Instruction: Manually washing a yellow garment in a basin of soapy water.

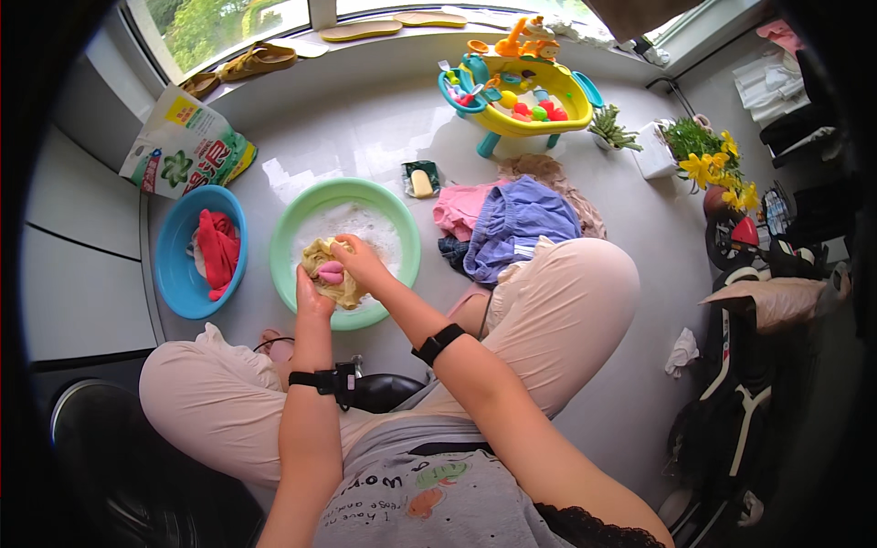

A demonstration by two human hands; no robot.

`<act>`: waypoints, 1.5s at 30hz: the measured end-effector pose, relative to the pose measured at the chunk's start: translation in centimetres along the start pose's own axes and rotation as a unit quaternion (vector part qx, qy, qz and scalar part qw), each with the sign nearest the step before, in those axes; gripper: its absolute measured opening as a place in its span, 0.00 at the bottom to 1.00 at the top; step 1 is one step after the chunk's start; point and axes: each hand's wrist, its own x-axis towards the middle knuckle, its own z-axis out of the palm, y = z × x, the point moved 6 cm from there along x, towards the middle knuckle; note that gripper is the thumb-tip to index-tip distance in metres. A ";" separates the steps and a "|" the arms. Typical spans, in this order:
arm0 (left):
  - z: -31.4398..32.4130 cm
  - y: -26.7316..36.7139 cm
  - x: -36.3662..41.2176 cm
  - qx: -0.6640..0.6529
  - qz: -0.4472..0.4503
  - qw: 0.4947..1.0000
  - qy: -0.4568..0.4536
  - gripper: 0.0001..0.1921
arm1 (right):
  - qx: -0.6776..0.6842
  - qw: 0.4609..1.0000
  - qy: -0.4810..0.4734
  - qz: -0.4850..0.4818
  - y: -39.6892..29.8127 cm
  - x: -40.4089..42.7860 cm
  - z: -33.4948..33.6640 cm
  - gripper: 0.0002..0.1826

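Observation:
A wet yellow cloth garment [351,293] with a pink patch is bunched between my two hands, above a light green plastic basin [404,253] of sudsy water [356,222]. My left hand [313,294] grips its left edge from below. My right hand [360,262] grips its upper right side. To the left, a blue basin [166,270] holds a red cloth [220,257] and some paler cloth. A bar of soap [421,183] lies on a dark green wrapper right of the green basin. Beside it are piled blue shorts [524,219], a pink garment [459,209] and a brown garment [582,198].
A detergent bag [185,147] stands behind the blue basin. A yellow toy water table [510,123] stands near the window, with a potted succulent [612,130] and a white planter of yellow flowers [654,151] to its right. Shoes [257,61] and insoles [361,30] line the sill.

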 end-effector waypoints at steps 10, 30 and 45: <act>2.1 -3.3 -1.4 0.027 -0.029 0.998 -0.040 0.18 | -0.257 0.931 0.215 -0.147 -3.9 -3.2 -1.0 0.09; 2.6 -4.1 -1.9 0.106 -0.006 0.994 -0.015 0.15 | -0.295 0.919 0.248 -0.087 -0.6 -1.4 -3.8 0.12; 3.5 -0.9 -2.7 0.273 0.047 0.958 -0.076 0.22 | 0.077 0.996 -0.002 0.033 -1.2 0.5 -1.7 0.15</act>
